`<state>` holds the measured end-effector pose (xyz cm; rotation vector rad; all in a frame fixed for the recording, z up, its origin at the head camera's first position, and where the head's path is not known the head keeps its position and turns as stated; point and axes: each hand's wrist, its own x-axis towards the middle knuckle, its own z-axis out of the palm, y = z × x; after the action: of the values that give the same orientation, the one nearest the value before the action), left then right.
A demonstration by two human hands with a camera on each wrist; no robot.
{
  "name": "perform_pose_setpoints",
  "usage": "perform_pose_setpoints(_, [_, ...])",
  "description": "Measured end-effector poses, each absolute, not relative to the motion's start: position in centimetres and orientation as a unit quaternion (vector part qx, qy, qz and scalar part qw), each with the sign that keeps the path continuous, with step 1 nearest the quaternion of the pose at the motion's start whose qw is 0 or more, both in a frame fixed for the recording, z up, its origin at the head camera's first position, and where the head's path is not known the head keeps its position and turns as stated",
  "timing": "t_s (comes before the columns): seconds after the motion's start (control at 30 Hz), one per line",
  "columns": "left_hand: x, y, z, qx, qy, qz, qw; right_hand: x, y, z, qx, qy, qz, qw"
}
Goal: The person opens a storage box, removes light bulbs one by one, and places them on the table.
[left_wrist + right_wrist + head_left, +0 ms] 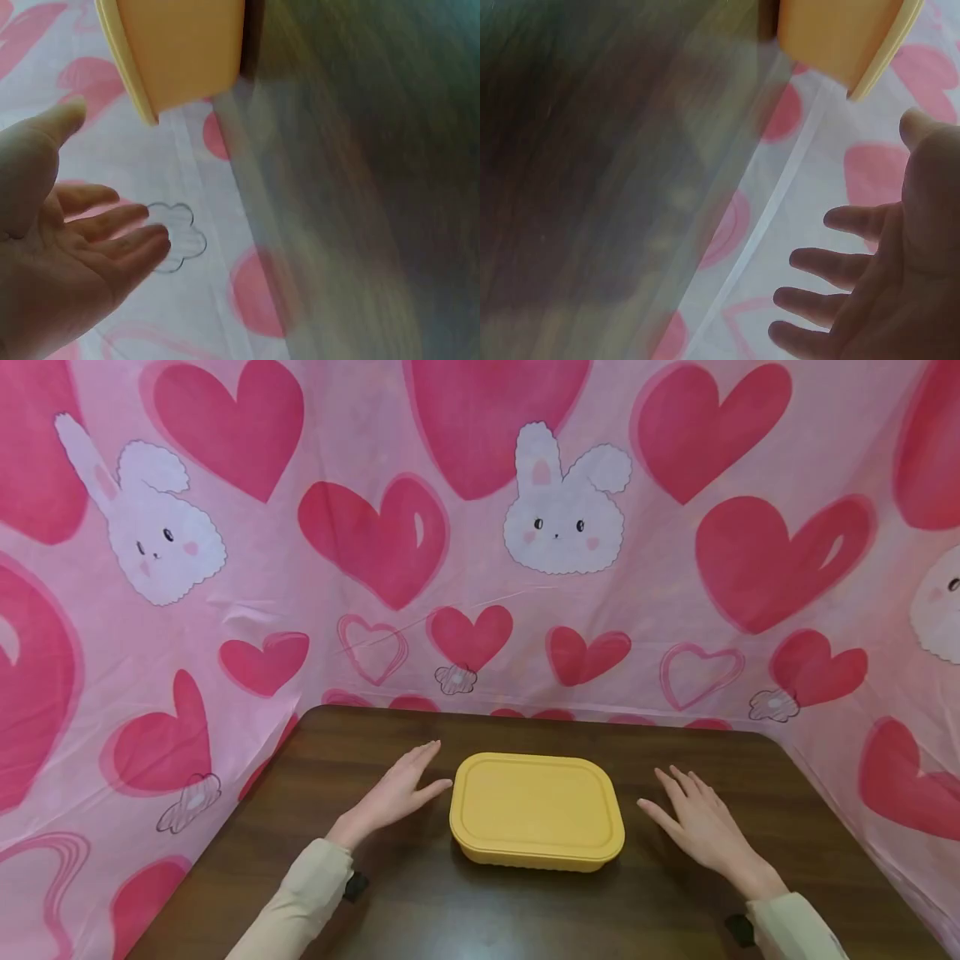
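Observation:
A yellow rectangular container (537, 806) with rounded corners and a lid of the same colour sits on the table, between the two hands. To its left is my left hand (395, 789), fingers extended, the thumb tip close to the container's edge. On the other side my right hand (703, 822) has its fingers spread and is farther from the container. Neither hand holds anything. The left wrist view shows the open left palm (67, 247) below the container's side (184, 52); the right wrist view shows the right palm (900, 277) near the container (836, 37). What is inside is hidden by the lid.
The dark wooden table (390, 902) has rounded far corners. A pink cloth (465, 552) with red hearts and white rabbits hangs behind it and along both sides. Dark wrist devices (356, 887) show below the light sleeves (300, 893).

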<state>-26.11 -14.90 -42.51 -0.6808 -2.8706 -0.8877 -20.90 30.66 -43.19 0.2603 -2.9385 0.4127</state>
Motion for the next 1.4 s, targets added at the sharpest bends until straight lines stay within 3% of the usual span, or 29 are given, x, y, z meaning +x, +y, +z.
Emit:
perform_pose_setpoints(0.23, [-26.2,-13.7,-42.9,-0.236,-0.913,-0.326,0.065,-20.3,29.2,-43.2,0.099,-0.976,0.18,0.077])
perform_pose_setpoints(0.5, [-26.2,-13.1,-43.4,-0.228,-0.904,-0.36,0.043,-19.7,27.6,-43.4,0.096,-0.969,0.224,0.041])
perform_pose_setpoints(0.97, [-26.3,-12.5,-43.8,-0.224,-0.904,-0.364,0.016,-19.5,26.0,-43.9,0.144,-0.955,0.24,0.096])
perform_pose_setpoints(1.4, [-26.3,-12.5,-44.0,-0.23,-0.899,-0.372,0.005,-19.5,25.5,-43.9,0.172,-0.942,0.272,0.098])
